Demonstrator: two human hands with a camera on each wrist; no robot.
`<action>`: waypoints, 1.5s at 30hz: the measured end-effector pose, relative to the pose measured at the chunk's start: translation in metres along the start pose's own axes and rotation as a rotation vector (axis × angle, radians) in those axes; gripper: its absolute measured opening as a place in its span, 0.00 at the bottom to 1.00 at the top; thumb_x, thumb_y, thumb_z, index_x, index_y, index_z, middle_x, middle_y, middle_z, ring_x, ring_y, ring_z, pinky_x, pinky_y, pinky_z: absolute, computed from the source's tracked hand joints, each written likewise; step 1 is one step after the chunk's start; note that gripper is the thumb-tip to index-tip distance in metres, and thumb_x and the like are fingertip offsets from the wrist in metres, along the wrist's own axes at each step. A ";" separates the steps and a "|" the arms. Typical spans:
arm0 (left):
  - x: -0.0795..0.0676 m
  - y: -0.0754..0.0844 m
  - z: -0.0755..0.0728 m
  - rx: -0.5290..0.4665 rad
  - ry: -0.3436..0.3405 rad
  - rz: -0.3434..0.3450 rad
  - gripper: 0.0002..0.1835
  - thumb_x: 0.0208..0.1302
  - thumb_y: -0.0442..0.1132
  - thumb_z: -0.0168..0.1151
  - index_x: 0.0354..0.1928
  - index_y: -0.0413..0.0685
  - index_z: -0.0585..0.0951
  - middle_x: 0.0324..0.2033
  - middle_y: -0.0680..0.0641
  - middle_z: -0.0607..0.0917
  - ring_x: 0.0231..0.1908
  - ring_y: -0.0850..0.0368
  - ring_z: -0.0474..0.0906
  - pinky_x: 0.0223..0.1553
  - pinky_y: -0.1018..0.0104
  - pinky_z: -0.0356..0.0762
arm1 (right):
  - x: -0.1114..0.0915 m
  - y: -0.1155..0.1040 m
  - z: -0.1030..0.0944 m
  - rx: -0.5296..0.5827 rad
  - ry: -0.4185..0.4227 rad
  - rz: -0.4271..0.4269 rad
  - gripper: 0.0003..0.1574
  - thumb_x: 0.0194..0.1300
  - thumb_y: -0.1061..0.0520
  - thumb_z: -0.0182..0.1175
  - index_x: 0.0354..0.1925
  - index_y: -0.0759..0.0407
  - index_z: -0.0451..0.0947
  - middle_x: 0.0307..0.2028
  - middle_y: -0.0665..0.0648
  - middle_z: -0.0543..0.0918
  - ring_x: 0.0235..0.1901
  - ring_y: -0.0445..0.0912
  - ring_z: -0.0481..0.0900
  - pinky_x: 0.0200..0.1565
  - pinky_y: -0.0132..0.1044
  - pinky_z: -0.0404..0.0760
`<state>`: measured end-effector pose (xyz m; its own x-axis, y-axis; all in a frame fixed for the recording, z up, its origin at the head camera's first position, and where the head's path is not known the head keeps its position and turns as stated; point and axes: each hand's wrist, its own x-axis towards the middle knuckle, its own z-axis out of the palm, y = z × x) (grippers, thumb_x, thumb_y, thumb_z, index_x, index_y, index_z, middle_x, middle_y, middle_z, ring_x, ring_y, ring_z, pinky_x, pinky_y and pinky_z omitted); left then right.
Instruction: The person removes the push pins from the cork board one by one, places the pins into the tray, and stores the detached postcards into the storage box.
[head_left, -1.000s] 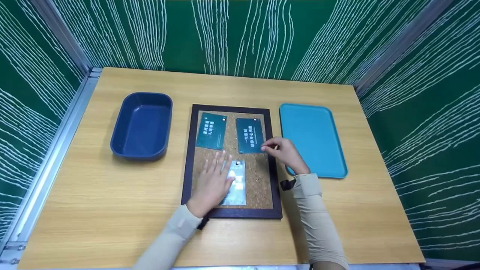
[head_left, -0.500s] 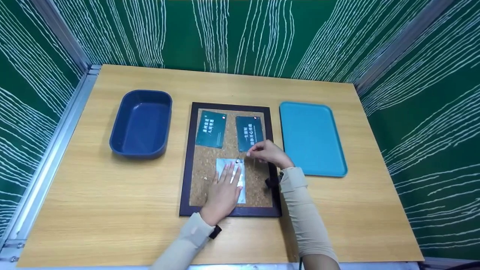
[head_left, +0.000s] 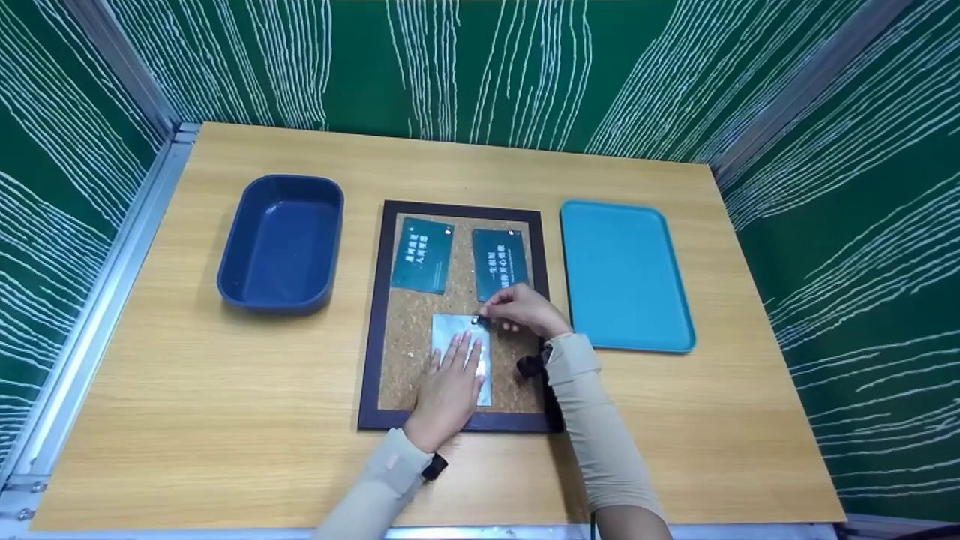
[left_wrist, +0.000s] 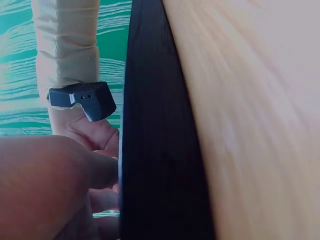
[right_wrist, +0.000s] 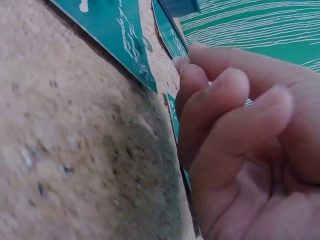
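At lower centre of the frame, the left hand point(head_left: 448, 390) is lying on the pale card point(head_left: 444, 328), its grip unclenched, fingers straight. The card is resting on the cork board point(head_left: 409, 367), low in the picture's middle. A pin point(head_left: 475, 320) is sitting at the card's upper right corner, and the right hand point(head_left: 525, 309) is hovering just beside it, thumb and forefinger tips together; I'm unable to tell whether that grip is clamping anything. Higher up, a teal card point(head_left: 421, 277) is lying left of centre, another teal card point(head_left: 487, 240) right of it. A blue tub point(head_left: 281, 255) is standing at the left, a lighter tray point(head_left: 622, 274) is lying right of centre, and the bench point(head_left: 187, 375) is carrying everything. Green walls point(head_left: 360, 75) are filling the top.
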<state>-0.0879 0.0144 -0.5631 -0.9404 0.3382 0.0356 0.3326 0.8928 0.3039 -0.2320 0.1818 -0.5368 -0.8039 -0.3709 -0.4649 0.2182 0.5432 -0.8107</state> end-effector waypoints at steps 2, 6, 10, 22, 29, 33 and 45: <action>0.000 0.000 0.001 -0.006 -0.013 0.000 0.29 0.73 0.49 0.48 0.71 0.44 0.64 0.72 0.43 0.62 0.72 0.49 0.57 0.69 0.44 0.60 | 0.004 0.005 0.001 0.019 -0.009 0.008 0.11 0.64 0.55 0.62 0.39 0.62 0.84 0.21 0.49 0.79 0.15 0.37 0.70 0.19 0.26 0.70; -0.001 -0.001 0.002 -0.032 -0.035 -0.006 0.29 0.73 0.49 0.47 0.71 0.43 0.64 0.72 0.43 0.61 0.72 0.49 0.56 0.69 0.44 0.58 | 0.006 0.005 0.004 0.034 -0.029 0.014 0.10 0.65 0.57 0.61 0.38 0.63 0.84 0.20 0.49 0.79 0.13 0.36 0.70 0.17 0.25 0.70; -0.001 0.000 0.001 -0.031 -0.059 -0.011 0.28 0.74 0.48 0.46 0.71 0.43 0.63 0.73 0.43 0.60 0.73 0.48 0.55 0.70 0.44 0.57 | 0.007 0.005 0.006 0.029 -0.029 0.015 0.10 0.65 0.59 0.60 0.38 0.64 0.85 0.19 0.49 0.80 0.12 0.36 0.70 0.16 0.24 0.70; -0.001 0.003 0.000 0.003 -0.111 -0.021 0.28 0.74 0.45 0.47 0.71 0.40 0.62 0.73 0.41 0.59 0.73 0.47 0.53 0.70 0.45 0.56 | 0.010 0.004 0.012 0.005 -0.020 0.072 0.09 0.60 0.56 0.65 0.31 0.61 0.85 0.16 0.49 0.79 0.10 0.36 0.70 0.15 0.25 0.70; 0.002 0.003 0.000 0.008 -0.161 -0.029 0.29 0.75 0.44 0.45 0.72 0.39 0.59 0.74 0.41 0.56 0.74 0.47 0.51 0.72 0.49 0.55 | 0.010 0.002 0.013 -0.010 -0.017 0.075 0.08 0.59 0.56 0.65 0.30 0.61 0.86 0.16 0.49 0.79 0.11 0.36 0.70 0.16 0.25 0.70; 0.005 0.003 -0.004 -0.002 -0.200 -0.030 0.29 0.75 0.45 0.44 0.73 0.40 0.57 0.74 0.41 0.54 0.75 0.47 0.48 0.72 0.49 0.53 | 0.010 0.000 0.012 -0.021 -0.008 0.065 0.08 0.59 0.56 0.64 0.30 0.60 0.86 0.16 0.49 0.79 0.11 0.37 0.70 0.16 0.25 0.70; 0.006 0.001 -0.006 -0.005 -0.264 -0.019 0.30 0.75 0.43 0.43 0.74 0.39 0.54 0.75 0.41 0.50 0.75 0.47 0.45 0.72 0.48 0.52 | 0.009 0.002 0.014 -0.017 -0.015 0.056 0.09 0.61 0.57 0.63 0.30 0.61 0.86 0.15 0.48 0.79 0.11 0.37 0.71 0.16 0.25 0.71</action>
<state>-0.0934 0.0156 -0.5572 -0.8950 0.3883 -0.2195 0.3143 0.8982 0.3073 -0.2311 0.1684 -0.5476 -0.7822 -0.3507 -0.5150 0.2533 0.5761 -0.7771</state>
